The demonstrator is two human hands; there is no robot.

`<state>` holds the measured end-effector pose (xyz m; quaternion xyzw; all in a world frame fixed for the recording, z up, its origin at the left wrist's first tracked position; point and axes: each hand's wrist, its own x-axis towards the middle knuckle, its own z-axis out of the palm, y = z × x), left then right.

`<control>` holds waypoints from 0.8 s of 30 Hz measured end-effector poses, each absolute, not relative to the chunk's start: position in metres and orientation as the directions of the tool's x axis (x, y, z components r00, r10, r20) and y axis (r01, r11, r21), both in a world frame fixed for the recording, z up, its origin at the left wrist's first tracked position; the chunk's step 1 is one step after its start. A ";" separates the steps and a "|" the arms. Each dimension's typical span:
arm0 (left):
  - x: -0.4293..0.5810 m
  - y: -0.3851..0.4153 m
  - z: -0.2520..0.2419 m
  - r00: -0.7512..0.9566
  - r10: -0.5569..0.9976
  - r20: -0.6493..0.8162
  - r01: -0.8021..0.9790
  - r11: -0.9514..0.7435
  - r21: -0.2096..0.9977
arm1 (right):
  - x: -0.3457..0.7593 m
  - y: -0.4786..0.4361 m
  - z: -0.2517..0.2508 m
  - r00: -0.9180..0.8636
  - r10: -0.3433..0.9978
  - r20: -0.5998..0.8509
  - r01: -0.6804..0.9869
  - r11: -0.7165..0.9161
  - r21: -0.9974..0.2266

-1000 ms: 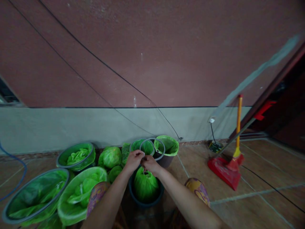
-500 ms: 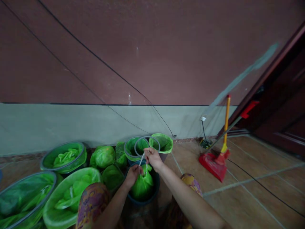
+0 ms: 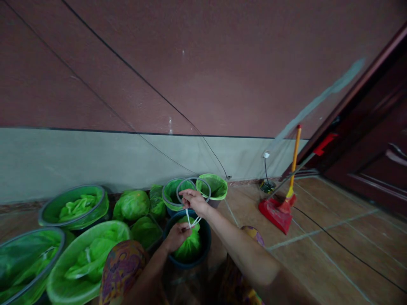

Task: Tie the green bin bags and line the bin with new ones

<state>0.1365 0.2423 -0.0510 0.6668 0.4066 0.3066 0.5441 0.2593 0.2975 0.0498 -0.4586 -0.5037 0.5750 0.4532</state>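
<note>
A green plastic bag (image 3: 188, 248), gathered at its neck, sits in a dark blue bucket (image 3: 208, 245) between my knees. Its white drawstring (image 3: 188, 216) stretches up from the neck in crossed strands. My left hand (image 3: 178, 235) pinches the string low, close to the bag. Above it, my right hand (image 3: 194, 202) grips the upper part of the string with bent fingers. Just behind the right hand, a loose grey ring (image 3: 210, 192) rests across two lined bins, a grey-rimmed one (image 3: 168, 203) and a green-lined one (image 3: 219, 186).
Wide lined tubs (image 3: 57, 271) with green bags stand to the left, beside a filled green bag (image 3: 132, 204). On the right, a red dustpan (image 3: 276, 215) and a yellow-handled broom (image 3: 295, 156) stand on the tiles. A black cable (image 3: 343, 243) crosses the floor near a dark door (image 3: 375, 169).
My hands have shifted on the drawstring; its strands now cross in a loop above the bag's neck, with the left hand beside the crossing. The view has shifted slightly.
</note>
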 end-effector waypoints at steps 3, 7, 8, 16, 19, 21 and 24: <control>0.134 0.243 -0.054 0.409 0.911 -0.045 0.219 -0.050 0.974 | 0.273 0.298 0.027 0.006 0.997 -0.076 0.078 -0.076 -0.994; 0.134 0.245 -0.060 0.343 0.936 -0.078 0.186 0.013 0.982 | 0.294 0.272 -0.007 -0.036 0.998 0.045 0.530 0.057 -0.846; 0.134 0.246 -0.061 0.334 0.939 -0.079 0.179 0.019 0.984 | 0.298 0.263 -0.013 -0.088 0.996 0.034 0.602 0.081 -0.794; 0.134 0.243 -0.059 0.226 0.969 -0.102 0.106 0.079 0.991 | 0.299 0.215 -0.027 -0.174 0.979 -0.104 0.833 0.090 -0.546; 0.133 0.244 -0.059 0.216 0.971 -0.103 0.111 0.081 0.990 | 0.294 0.204 -0.031 -0.221 0.963 -0.153 0.842 0.109 -0.528; 0.132 0.244 -0.058 0.225 0.970 -0.093 0.136 0.063 0.989 | 0.294 0.199 -0.031 -0.241 0.947 -0.212 0.863 0.109 -0.493; 0.132 0.244 -0.058 0.249 0.966 -0.073 0.185 0.027 0.982 | 0.298 0.203 -0.027 -0.144 0.972 -0.185 0.873 0.037 -0.486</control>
